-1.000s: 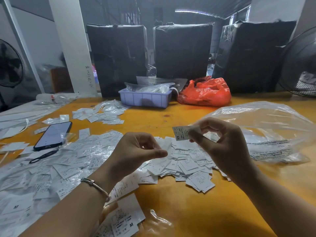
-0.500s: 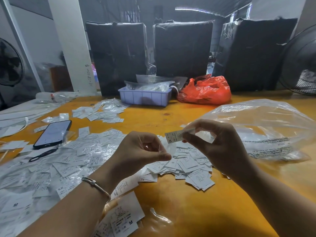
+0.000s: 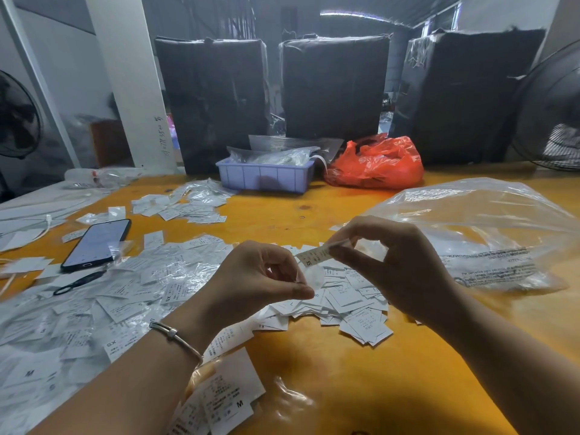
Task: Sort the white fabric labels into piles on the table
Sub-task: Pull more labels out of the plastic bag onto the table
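Yellow bench (image 3: 361, 387) fills the view, backed by three black-wrapped bales (image 3: 334, 89) and a white pillar. Largest of what lies on it is the clear bag (image 3: 477, 233), slack and open just beyond the right fingers, likely the emptied source of the labels. Left of the left fingers spreads a wide drift of white labels (image 3: 78, 309), with a phone (image 3: 95, 244) lying near its far edge; below and between both sets of fingers sits a tighter heap (image 3: 348, 306), probably the unsorted stock kept within easy reach. A further small pile (image 3: 188, 205) lies well beyond the left fingers, near the blue tray (image 3: 265, 177) and red bag (image 3: 375, 163).

Both hands hover above the heap, raised so the print can be read. The right hand (image 3: 398, 265) pinches one label (image 3: 314, 255) between thumb and forefinger, the other fingers curled loosely. That label is held clear of the bench, its long axis running nearly level from the right fingertips toward the left hand, dipping slightly at the free end, which points left and shows "SX". The left hand (image 3: 260, 281) has its fingers pressed together, thumb tip to fingertips, right beside that free end; whether it pinches a thin clear sleeve there I cannot tell. My guess is that the size is being checked before the label goes to its pile.
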